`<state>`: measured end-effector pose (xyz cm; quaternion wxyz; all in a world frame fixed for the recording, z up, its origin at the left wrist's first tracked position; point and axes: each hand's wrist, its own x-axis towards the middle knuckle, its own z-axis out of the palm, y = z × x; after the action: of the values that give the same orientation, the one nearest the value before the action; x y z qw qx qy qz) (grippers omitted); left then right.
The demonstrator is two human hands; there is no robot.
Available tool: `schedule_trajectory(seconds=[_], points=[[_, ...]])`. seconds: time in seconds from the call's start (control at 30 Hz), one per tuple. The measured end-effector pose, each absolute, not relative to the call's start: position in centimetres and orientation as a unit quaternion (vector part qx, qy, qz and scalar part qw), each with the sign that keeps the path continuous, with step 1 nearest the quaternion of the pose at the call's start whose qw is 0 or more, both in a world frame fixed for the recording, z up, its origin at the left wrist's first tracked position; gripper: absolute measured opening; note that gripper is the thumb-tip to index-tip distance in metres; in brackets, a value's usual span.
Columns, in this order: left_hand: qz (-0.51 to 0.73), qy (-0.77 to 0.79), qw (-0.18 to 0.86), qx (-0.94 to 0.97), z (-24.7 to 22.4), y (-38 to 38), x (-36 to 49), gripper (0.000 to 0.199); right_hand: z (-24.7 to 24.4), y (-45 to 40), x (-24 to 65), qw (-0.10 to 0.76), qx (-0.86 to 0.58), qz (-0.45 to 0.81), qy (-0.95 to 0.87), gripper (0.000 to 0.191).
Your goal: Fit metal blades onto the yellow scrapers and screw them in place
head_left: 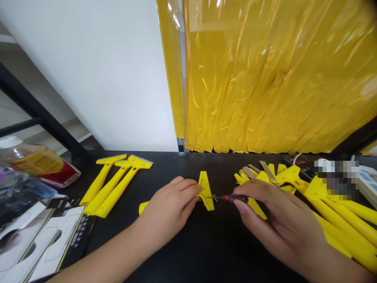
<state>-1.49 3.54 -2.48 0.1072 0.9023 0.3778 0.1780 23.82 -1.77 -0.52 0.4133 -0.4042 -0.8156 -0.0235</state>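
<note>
My left hand point(173, 202) is closed round the handle of a yellow scraper point(207, 186), whose wide head points right on the black table. In my right hand point(279, 220) is a small screwdriver point(235, 198) with a dark, red-collared handle. Its thin shaft reaches left to the scraper head, and the tip appears to meet a screw there. A few small metal screws point(214, 197) lie just beside the head. Under and beyond my right hand are several yellow scraper parts point(290, 175) and flat metal blades point(267, 171).
Three yellow scrapers point(118, 188) with blades lie together on the left. Further left are printed boxes point(63, 236) and a bottle point(41, 163) with a red and yellow label. A yellow plastic strip curtain point(235, 78) and a white panel point(118, 70) stand behind the table point(188, 243).
</note>
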Motion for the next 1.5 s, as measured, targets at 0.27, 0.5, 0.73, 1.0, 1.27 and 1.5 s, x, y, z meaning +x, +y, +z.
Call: schedule_trajectory(seconds=[0.27, 0.5, 0.73, 1.0, 1.27, 1.5], points=[[0.179, 0.377, 0.112, 0.902, -2.52, 3.54, -1.47, 0.025, -0.18, -1.93, 23.74, 0.419, -0.404, -0.015, -0.813, 0.009], [0.18, 0.38, 0.114, 0.9, -2.6, 3.59, -1.57, 0.023, -0.34, -1.91, 23.76, 0.409, -0.395, 0.006, -0.823, 0.012], [0.18, 0.379, 0.117, 0.9, -2.43, 3.46, -1.57, 0.024, -0.58, -1.81, 23.81, 0.398, -0.394, 0.0, -0.828, 0.011], [0.188, 0.374, 0.114, 0.901, -2.46, 3.59, -1.52, 0.024, -0.43, -1.79, 23.86, 0.398, -0.399, 0.004, -0.826, 0.011], [0.185, 0.377, 0.113, 0.9, -2.48, 3.71, -1.53, 0.024, -0.58, -1.77, 23.64, 0.396, -0.397, 0.019, -0.828, 0.013], [0.181, 0.38, 0.115, 0.9, -2.46, 3.58, -1.63, 0.024, -0.66, -1.75, 23.66, 0.398, -0.396, 0.021, -0.827, 0.013]])
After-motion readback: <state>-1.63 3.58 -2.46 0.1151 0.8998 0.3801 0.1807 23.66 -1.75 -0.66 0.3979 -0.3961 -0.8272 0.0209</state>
